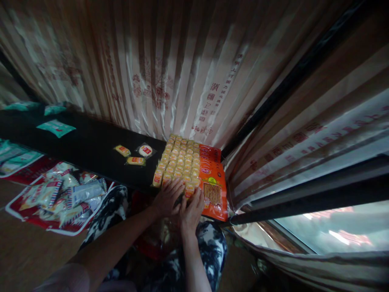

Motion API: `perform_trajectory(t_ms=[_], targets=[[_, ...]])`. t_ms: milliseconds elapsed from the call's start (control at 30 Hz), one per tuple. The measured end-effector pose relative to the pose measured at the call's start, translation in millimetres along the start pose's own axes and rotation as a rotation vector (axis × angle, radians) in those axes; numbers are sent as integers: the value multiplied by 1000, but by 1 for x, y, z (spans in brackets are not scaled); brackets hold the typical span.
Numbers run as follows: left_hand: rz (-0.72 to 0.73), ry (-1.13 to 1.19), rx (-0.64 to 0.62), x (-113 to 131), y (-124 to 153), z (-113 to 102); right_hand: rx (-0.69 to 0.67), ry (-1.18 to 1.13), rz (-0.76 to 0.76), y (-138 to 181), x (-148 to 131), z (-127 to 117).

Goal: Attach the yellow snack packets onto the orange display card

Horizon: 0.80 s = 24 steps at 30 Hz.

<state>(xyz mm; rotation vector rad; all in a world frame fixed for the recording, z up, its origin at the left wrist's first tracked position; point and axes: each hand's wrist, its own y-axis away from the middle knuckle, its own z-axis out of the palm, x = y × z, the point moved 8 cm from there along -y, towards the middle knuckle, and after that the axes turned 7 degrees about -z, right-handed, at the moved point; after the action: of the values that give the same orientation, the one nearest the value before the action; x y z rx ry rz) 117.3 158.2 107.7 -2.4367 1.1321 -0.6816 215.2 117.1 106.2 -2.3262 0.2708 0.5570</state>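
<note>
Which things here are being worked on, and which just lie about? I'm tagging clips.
In hand:
left hand
right hand
rows of yellow snack packets
orange packs

Lying about:
three loose packets
green sachets
tray of wrapped snacks
curtain

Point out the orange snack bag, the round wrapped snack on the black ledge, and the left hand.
orange snack bag (214, 190): head view, on its printed front.
round wrapped snack (146, 150): head view, on its red label.
left hand (168, 197): head view, on the back of the hand.
</note>
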Motion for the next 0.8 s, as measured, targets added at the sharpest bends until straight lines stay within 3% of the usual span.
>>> perform_trajectory(t_ms=[267,533,800], targets=[[-4,5,-14,0,-1,-1,12,-4,21,-4,-3,-6],[-12,-17,-36,1,-1,-1,-76,75,56,-8,-11,-5],[-9,15,22,-2,0,0,-26,37,74,-12,-12,-4]])
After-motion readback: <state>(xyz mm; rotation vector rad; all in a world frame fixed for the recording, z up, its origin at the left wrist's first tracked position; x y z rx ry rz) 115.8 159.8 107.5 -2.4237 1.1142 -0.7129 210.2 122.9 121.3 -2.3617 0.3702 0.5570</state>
